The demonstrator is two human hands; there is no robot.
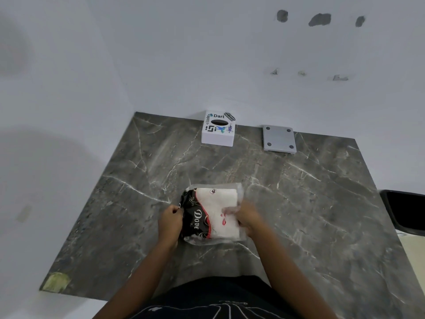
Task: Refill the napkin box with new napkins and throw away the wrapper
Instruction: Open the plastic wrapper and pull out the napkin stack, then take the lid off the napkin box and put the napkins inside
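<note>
- Two hands work the napkin pack (211, 215) on the table (299, 203).
- Left hand (171, 221) pinches the wrapper's left end, bracing it.
- Right hand (247, 218) presses closed on the napkins, likely to draw them out.
- Napkin box (218, 131) waits far, well apart.

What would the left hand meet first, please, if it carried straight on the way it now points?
The left hand points right, along the table, and already grips the dark end of the napkin pack. So the pack comes first, with the right hand at its other end.
</note>
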